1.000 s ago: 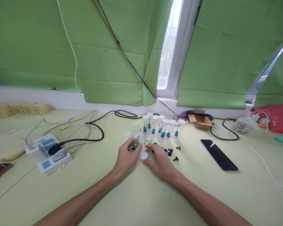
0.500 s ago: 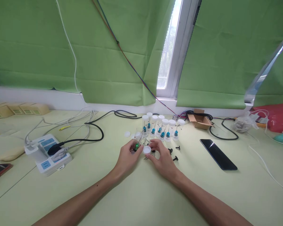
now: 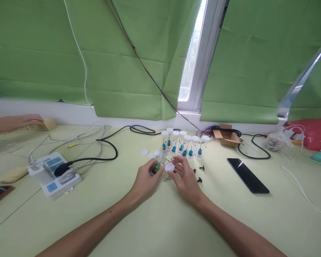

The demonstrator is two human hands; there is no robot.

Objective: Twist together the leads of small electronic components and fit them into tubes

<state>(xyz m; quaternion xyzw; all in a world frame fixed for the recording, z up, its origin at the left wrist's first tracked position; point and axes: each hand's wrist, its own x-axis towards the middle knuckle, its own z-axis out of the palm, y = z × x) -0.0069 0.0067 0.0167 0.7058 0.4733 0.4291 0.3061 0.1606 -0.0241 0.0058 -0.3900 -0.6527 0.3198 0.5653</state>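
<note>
In the head view, my left hand [image 3: 144,181] is closed around a small clear tube with a green piece [image 3: 156,167] inside; my fingers cover much of it. Between thumb and fingers of my right hand [image 3: 187,184] is a round white cap [image 3: 169,167], tilted and apart from the tube. Just beyond both hands stand several clear tubes [image 3: 186,145] with white caps, each with a blue piece and a thin rod. Thin metal rods [image 3: 167,179] lie under and between my hands. Black pegs [image 3: 199,180] lie right of my right hand.
Loose white caps [image 3: 144,152] lie behind my left hand. A power strip [image 3: 55,175] with cables is at left, a phone [image 3: 247,175] at right, and a small cardboard box [image 3: 228,138] at the back. Another person's hand [image 3: 26,121] touches yellowish blocks [image 3: 49,124] at far left.
My right hand has shifted the white cap slightly right and up, tilting it. The tube in my left hand has tipped. Another person's hand has come in at far left.
</note>
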